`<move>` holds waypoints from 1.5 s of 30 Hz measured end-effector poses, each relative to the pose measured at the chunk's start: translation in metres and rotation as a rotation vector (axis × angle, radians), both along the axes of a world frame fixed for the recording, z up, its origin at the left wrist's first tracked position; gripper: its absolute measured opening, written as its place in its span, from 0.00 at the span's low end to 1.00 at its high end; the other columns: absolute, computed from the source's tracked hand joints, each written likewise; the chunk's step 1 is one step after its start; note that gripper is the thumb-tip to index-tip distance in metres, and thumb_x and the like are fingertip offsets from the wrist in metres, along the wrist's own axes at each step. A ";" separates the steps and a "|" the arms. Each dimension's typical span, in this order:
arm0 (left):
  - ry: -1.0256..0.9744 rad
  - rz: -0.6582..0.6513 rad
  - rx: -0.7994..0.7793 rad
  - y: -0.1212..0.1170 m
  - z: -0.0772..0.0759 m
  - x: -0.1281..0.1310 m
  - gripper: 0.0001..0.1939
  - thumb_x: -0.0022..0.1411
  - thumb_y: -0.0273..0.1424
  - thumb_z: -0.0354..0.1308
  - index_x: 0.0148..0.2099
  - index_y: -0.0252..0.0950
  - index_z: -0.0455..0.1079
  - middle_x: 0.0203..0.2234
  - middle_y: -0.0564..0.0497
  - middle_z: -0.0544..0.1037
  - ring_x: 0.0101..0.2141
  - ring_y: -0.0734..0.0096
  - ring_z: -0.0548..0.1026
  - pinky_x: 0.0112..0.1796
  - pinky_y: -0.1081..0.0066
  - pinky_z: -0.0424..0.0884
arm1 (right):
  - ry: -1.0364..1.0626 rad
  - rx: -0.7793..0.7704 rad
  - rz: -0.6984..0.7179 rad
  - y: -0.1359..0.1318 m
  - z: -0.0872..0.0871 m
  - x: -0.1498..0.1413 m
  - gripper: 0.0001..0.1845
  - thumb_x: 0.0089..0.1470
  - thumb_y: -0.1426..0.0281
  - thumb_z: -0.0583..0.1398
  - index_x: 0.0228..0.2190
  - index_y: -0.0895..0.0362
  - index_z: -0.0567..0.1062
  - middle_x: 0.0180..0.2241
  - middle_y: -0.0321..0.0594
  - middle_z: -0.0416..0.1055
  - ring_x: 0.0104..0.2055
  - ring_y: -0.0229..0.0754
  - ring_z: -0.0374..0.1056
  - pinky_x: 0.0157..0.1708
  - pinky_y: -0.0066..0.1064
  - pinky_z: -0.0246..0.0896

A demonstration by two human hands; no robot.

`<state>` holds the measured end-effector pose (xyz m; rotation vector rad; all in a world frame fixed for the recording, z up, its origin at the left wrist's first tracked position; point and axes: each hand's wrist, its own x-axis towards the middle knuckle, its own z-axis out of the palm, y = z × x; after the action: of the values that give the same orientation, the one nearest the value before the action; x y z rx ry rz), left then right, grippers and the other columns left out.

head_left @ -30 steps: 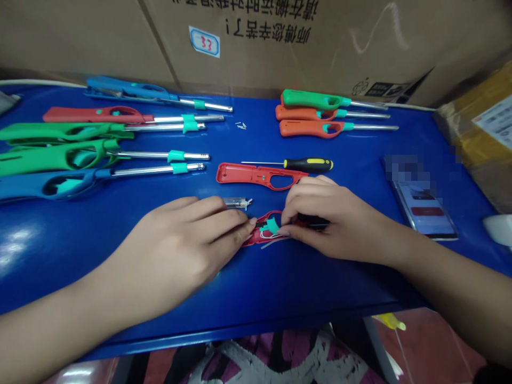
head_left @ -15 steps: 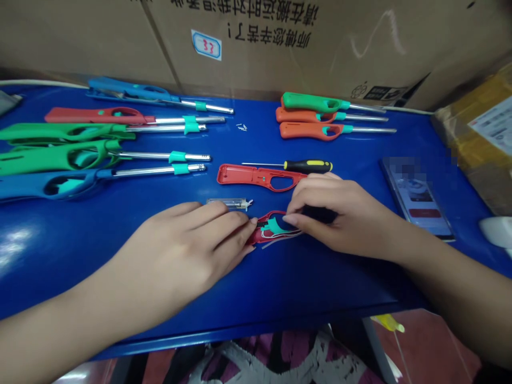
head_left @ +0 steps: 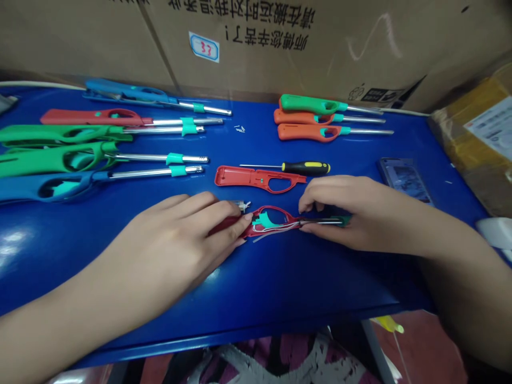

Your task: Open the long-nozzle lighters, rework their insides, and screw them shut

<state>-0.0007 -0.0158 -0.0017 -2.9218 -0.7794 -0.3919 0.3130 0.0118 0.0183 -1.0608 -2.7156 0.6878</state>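
Note:
An opened red gas lighter (head_left: 295,220) lies in front of me, its teal trigger (head_left: 264,220) and thin wires exposed. My left hand (head_left: 180,234) is closed over its handle end, fingertips pressing near the trigger, and hides most of the handle. My right hand (head_left: 364,213) is closed around the lighter's metal tube (head_left: 320,221), thumb below it and fingers curled above. A clear fuel tank (head_left: 241,205) shows partly behind my left fingers. Beyond my hands lies the loose red cover half (head_left: 240,176), with a black-and-yellow screwdriver (head_left: 306,168) just behind it.
Several lighters, such as a blue one (head_left: 72,186), lie at the left. A green lighter (head_left: 308,104) and two orange ones (head_left: 304,132) lie back right. Small screws (head_left: 240,128) sit between. A phone (head_left: 404,178) is beyond my right wrist; a cardboard box (head_left: 256,69) stands behind.
My right hand has shifted right, from beside the trigger to the metal tube, which is now exposed. My left hand has moved slightly left, still on the handle. The phone's screen has dimmed.

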 end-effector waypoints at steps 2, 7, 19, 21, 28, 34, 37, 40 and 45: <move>-0.003 -0.009 0.002 0.000 0.000 -0.001 0.20 0.80 0.31 0.45 0.56 0.36 0.78 0.45 0.43 0.82 0.42 0.54 0.77 0.36 0.58 0.71 | 0.004 -0.023 0.015 0.001 0.002 0.002 0.05 0.65 0.67 0.63 0.40 0.55 0.78 0.38 0.38 0.78 0.37 0.41 0.72 0.36 0.33 0.61; 0.020 -0.018 0.022 0.001 -0.001 -0.004 0.20 0.79 0.29 0.44 0.58 0.36 0.77 0.47 0.42 0.82 0.43 0.51 0.77 0.35 0.57 0.70 | 0.035 -0.013 0.091 0.001 0.003 0.003 0.09 0.68 0.69 0.60 0.40 0.56 0.82 0.38 0.40 0.80 0.40 0.41 0.74 0.40 0.33 0.63; 0.009 -0.013 0.024 0.002 0.002 0.001 0.20 0.80 0.31 0.44 0.56 0.35 0.78 0.44 0.43 0.83 0.40 0.51 0.78 0.33 0.55 0.73 | -0.099 0.134 0.058 -0.010 -0.001 -0.004 0.13 0.71 0.69 0.58 0.34 0.56 0.78 0.36 0.38 0.76 0.37 0.41 0.72 0.37 0.34 0.61; -0.006 -0.008 0.019 0.002 0.003 0.002 0.20 0.80 0.32 0.44 0.56 0.35 0.78 0.43 0.42 0.83 0.40 0.51 0.79 0.33 0.55 0.73 | -0.107 0.134 0.034 -0.013 0.000 -0.006 0.10 0.70 0.68 0.58 0.38 0.56 0.79 0.39 0.39 0.77 0.38 0.42 0.73 0.37 0.34 0.62; -0.074 -0.014 -0.011 0.000 0.001 0.001 0.17 0.79 0.31 0.48 0.57 0.35 0.77 0.47 0.43 0.84 0.43 0.53 0.80 0.40 0.55 0.78 | 0.048 0.111 0.067 -0.018 -0.008 -0.015 0.09 0.71 0.68 0.58 0.46 0.54 0.78 0.47 0.40 0.74 0.43 0.40 0.73 0.40 0.31 0.64; -0.129 -0.035 -0.066 -0.003 0.001 0.002 0.15 0.77 0.28 0.50 0.56 0.34 0.77 0.49 0.44 0.83 0.45 0.56 0.80 0.44 0.57 0.78 | 0.061 0.090 0.091 -0.016 -0.017 -0.021 0.09 0.72 0.69 0.56 0.44 0.56 0.77 0.44 0.41 0.73 0.42 0.39 0.71 0.39 0.31 0.64; -0.130 -0.030 -0.133 -0.004 0.001 0.003 0.15 0.77 0.27 0.49 0.57 0.36 0.76 0.49 0.45 0.82 0.44 0.57 0.79 0.42 0.59 0.77 | 0.092 0.032 0.075 -0.016 -0.016 -0.021 0.09 0.72 0.69 0.55 0.43 0.56 0.76 0.44 0.41 0.73 0.43 0.39 0.71 0.41 0.31 0.64; -0.142 -0.029 -0.189 -0.003 0.000 0.004 0.15 0.77 0.28 0.50 0.58 0.37 0.76 0.49 0.45 0.81 0.44 0.58 0.78 0.40 0.60 0.76 | 0.121 -0.007 0.064 -0.015 -0.014 -0.021 0.08 0.72 0.69 0.55 0.42 0.56 0.75 0.43 0.41 0.73 0.43 0.39 0.70 0.41 0.31 0.63; -0.131 -0.034 -0.219 -0.001 -0.003 0.004 0.15 0.77 0.27 0.52 0.57 0.36 0.76 0.49 0.43 0.79 0.46 0.57 0.76 0.42 0.59 0.76 | 0.099 0.000 0.097 -0.015 -0.013 -0.022 0.07 0.70 0.71 0.56 0.42 0.57 0.75 0.43 0.41 0.73 0.42 0.39 0.70 0.40 0.31 0.63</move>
<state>0.0034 -0.0167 -0.0045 -3.1426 -0.8397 -0.5384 0.2913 -0.0033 0.0057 -0.8745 -2.6960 0.7352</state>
